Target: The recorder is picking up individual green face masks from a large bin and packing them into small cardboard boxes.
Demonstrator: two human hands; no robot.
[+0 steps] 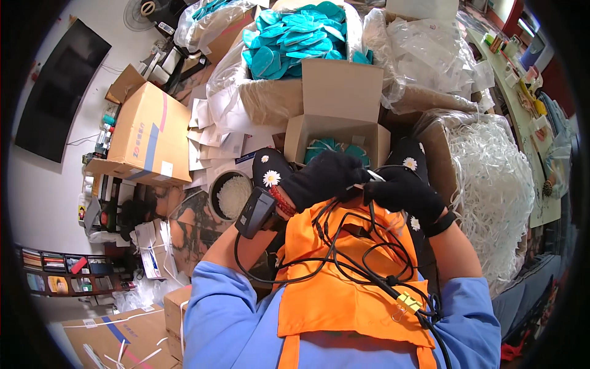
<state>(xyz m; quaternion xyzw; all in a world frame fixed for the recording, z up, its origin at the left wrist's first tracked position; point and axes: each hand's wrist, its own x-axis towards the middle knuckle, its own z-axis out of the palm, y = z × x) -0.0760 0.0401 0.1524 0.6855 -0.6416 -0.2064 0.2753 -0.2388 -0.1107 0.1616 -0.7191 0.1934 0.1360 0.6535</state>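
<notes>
Both my hands wear black gloves and meet above my lap. My left hand (322, 182) is closed, fingertips pinched at a thin white strip (375, 176). My right hand (404, 194) closes on the same strip from the other side, its fingers curled inward. Just beyond them stands an open cardboard box (341, 92) with its flap raised. Several teal rounded pieces (321, 147) like folded face masks lie inside it, partly hidden by my left hand. What else my fingers may hold cannot be made out.
A plastic-lined carton of teal pieces (295, 43) stands at the back. To the right is a box heaped with white strips (491, 197). A bowl of white bits (233, 195) sits at left, near a large carton (153, 135). Black cables (350, 264) hang over my orange apron (350, 307).
</notes>
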